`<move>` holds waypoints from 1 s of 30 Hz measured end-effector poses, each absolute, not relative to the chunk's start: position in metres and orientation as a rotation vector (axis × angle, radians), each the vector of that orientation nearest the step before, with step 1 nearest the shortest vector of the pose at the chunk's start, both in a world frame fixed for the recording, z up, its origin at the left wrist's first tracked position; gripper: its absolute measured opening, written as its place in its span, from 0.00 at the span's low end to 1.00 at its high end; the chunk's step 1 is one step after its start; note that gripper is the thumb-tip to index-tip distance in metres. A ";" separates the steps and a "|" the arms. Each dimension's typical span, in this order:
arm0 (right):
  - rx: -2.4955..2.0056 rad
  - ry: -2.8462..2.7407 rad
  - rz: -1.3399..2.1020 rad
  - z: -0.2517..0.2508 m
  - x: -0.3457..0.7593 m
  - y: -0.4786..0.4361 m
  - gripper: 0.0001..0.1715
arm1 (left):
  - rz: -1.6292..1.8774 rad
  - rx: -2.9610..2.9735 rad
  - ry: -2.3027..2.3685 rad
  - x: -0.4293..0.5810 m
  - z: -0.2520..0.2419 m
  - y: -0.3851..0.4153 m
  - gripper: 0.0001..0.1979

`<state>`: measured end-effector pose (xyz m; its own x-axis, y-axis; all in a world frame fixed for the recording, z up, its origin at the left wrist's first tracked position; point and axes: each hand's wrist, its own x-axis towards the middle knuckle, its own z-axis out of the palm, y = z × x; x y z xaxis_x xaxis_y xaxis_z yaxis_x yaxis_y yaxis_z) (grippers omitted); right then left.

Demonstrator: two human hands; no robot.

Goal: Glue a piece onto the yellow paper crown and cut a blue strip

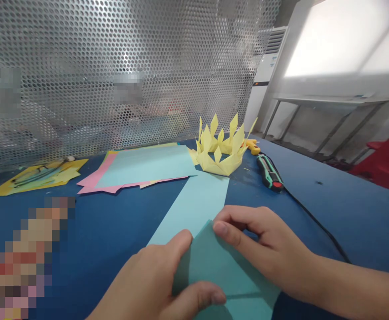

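A teal sheet of paper (228, 271), its far end coming to a point, is between my two hands at the front of the table. My right hand (264, 240) pinches the paper near that tip with thumb and index finger. My left hand (168, 275) lies at the paper's left side, thumb over the surface and fingers along the left edge. A crease or edge runs across the paper near my left thumb. Beyond it a light blue paper strip (197, 202) stretches towards a folded yellow paper crown (221, 155) standing upright.
Coloured sheets (148, 162) are stacked at the back left, with yellow paper (61, 171) farther left. A utility knife (269, 173), a yellow tool (252, 146) and a black cord (317, 229) lie to the right. A perforated metal panel (114, 53) borders the blue table (108, 231).
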<state>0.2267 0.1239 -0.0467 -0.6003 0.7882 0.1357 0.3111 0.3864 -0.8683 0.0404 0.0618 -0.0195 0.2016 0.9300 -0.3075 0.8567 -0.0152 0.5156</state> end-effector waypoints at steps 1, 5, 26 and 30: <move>-0.939 -2.107 1.163 -0.047 0.227 0.125 0.21 | 0.162 1.871 1.658 0.040 -0.020 0.063 0.16; -0.953 -2.140 1.188 -0.047 0.227 0.126 0.21 | 0.075 1.834 1.622 0.040 -0.026 0.067 0.15; -0.966 -2.143 1.141 -0.046 0.226 0.123 0.21 | 0.164 1.880 1.689 0.041 -0.028 0.057 0.12; -0.969 -2.141 1.188 -0.047 0.226 0.124 0.20 | 0.095 1.833 1.679 0.043 -0.024 0.061 0.13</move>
